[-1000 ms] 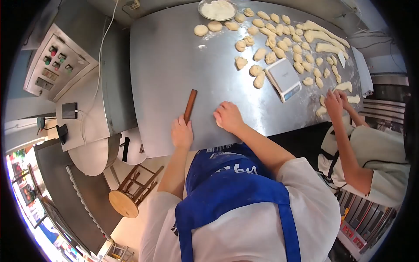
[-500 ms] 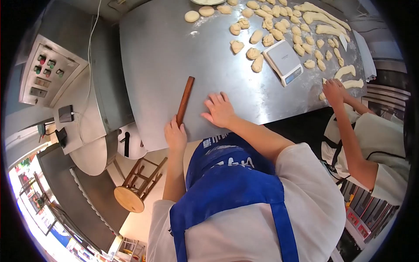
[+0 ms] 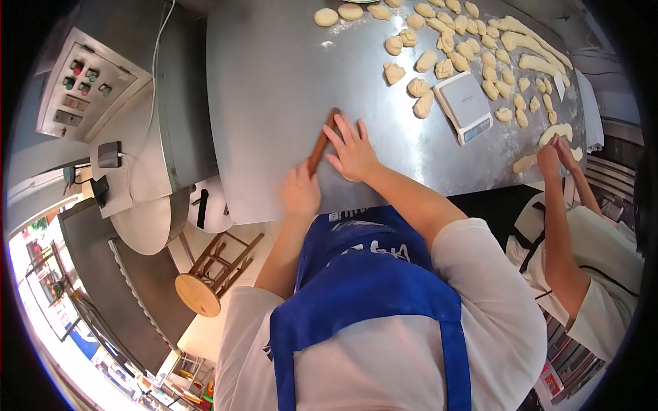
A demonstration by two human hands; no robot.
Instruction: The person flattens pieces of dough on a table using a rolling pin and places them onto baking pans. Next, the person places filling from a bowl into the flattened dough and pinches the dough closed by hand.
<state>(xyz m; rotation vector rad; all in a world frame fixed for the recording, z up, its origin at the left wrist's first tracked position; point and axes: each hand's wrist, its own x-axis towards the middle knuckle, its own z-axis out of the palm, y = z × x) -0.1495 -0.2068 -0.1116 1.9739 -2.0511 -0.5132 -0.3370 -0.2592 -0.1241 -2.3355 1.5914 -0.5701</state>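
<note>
A brown wooden rolling pin (image 3: 320, 145) lies slanted over the steel table (image 3: 267, 89). My left hand (image 3: 300, 190) is closed round its near end, slightly blurred. The spread fingers of my right hand (image 3: 353, 148) reach the far part of the pin, with the palm beside it on the right. Whether dough lies under that hand cannot be seen. Beyond my hands are two flattened dough rounds (image 3: 326, 17) and many dough pieces (image 3: 418, 87) near a white scale (image 3: 465, 106).
On the right, a co-worker's hands (image 3: 556, 151) touch a dough strip (image 3: 526, 163). Longer dough strips (image 3: 534, 46) lie at the back right. A control panel (image 3: 86, 85) is at the left, and a wooden stool (image 3: 199, 294) stands below the table's left corner.
The rolling pin has shifted right in my left hand. My right hand has come onto its far part with fingers spread. The view has also shifted.
</note>
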